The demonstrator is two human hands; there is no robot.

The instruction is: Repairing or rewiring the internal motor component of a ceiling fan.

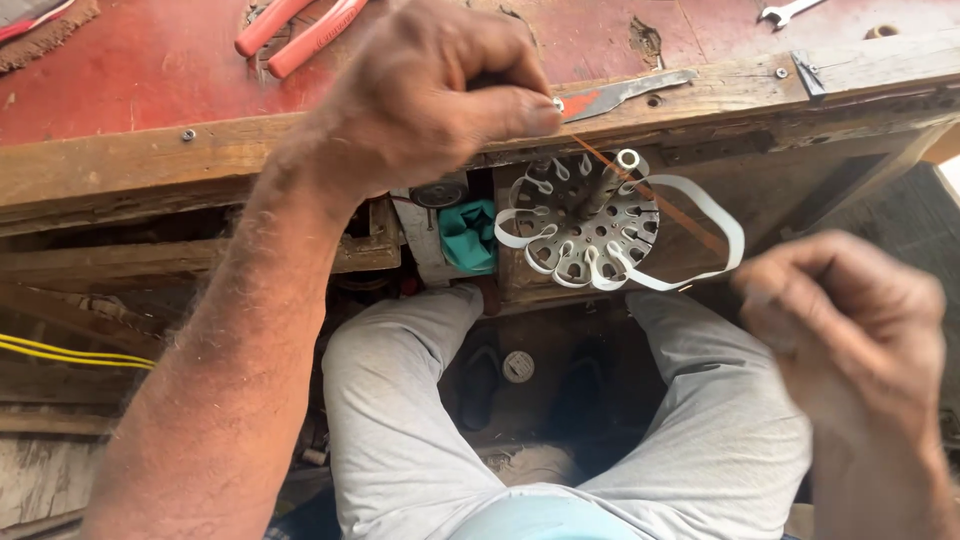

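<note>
1. The left hand (pixel 430 95) is closed at the front edge of the wooden workbench (pixel 120 165), with thumb and forefinger pinched on one end of a thin copper wire (pixel 655 195). The pinch sits just above the slotted metal core (pixel 583 222).

2. The right hand (pixel 850 320) is curled shut, lower and to the right, above the person's right thigh. It is blurred, so the exact grip cannot be made out; the wire's lower end runs toward it, and it appears to hold that end.

3. The wire's long axis runs diagonally, from the left hand's fingertips at upper left down to the right hand at lower right. It looks taut and passes over the upper right part of the core, close by the core's central shaft (pixel 612 175).

4. The core is a round, pale metal disc with holes and rim slots, mounted at the bench's front face between the two hands. White insulating strips (pixel 700 200) loop out of its slots, the largest bulging to the right, beneath the wire.

5. The left hand is much the nearer to the core, almost touching its top; the right hand stands well apart from it.

6. Red-handled pliers (pixel 300 30) lie on the red bench top behind the left hand, and a flat metal blade (pixel 625 93) rests just right of the pinch. Neither is touched.
</note>
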